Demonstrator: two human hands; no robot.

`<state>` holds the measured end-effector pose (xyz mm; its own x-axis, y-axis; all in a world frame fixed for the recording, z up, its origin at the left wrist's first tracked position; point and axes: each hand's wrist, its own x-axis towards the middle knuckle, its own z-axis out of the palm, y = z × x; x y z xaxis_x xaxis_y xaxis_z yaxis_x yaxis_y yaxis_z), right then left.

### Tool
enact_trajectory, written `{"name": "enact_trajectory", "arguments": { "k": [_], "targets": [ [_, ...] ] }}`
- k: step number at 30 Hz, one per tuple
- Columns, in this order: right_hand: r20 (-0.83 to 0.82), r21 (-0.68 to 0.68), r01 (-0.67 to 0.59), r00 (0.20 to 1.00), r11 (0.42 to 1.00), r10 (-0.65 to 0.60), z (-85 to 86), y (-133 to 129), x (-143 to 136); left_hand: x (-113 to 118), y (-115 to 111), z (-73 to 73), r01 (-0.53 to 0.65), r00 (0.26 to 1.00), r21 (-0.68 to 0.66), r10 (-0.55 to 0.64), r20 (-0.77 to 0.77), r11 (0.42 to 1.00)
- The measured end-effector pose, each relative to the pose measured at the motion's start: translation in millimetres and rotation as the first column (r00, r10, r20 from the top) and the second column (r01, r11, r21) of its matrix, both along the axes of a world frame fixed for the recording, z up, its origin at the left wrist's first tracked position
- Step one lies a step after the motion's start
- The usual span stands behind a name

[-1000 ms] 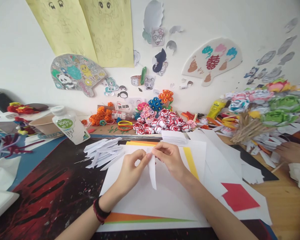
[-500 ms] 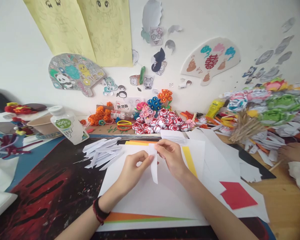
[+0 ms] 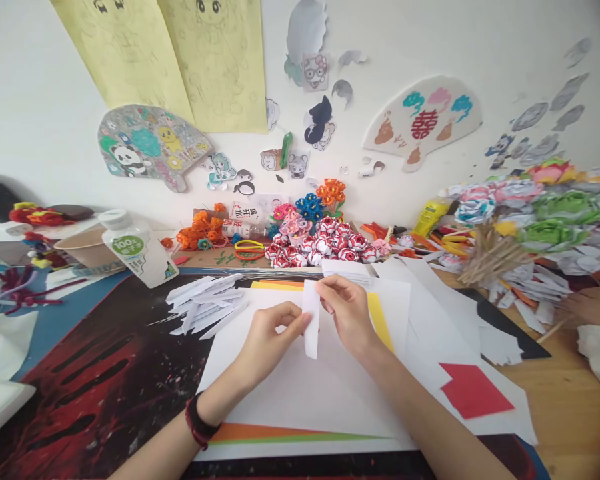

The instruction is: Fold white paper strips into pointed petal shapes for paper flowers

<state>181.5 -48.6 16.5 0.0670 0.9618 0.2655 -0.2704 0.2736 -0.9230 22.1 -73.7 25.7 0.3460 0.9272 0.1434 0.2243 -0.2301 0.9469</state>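
Sheets on blk mat nr wall; L hand & R hand pinch strip (wht)

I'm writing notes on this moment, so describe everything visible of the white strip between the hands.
The white strip is narrow, plain and seemingly paper, longer than wide, with a slightly uneven lower end. It runs nearly straight up and down in the picture, over the large white sheet. The left hand grips its left edge around the middle; the right hand's fingertips touch its upper right. Whether it is folded, I cannot tell.
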Motion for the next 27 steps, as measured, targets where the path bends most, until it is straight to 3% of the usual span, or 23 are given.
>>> {"name": "enact_trajectory", "arguments": {
  "k": [7,14,20,27],
  "targets": [
    [-0.019,0.002,0.036,0.999,0.999,-0.036,0.4,2.6,2.8,1.2,-1.1,-4.9,0.042,0.999,-0.028,-0.042,0.010,0.999],
    [-0.022,0.001,0.085,0.996,0.996,-0.085,4.1,3.8,5.7,3.3,-2.0,-3.8,0.024,0.997,0.039,-0.021,-0.074,0.999],
    [-0.047,0.007,0.123,0.991,0.992,-0.123,7.0,4.5,8.2,4.9,-6.7,-0.7,0.124,0.990,0.008,-0.123,-0.063,0.992],
    [-0.043,-0.003,0.157,0.987,0.988,-0.157,7.3,3.9,9.2,4.2,-7.2,0.7,0.098,0.995,-0.030,-0.098,-0.021,0.995]
  ]
}}
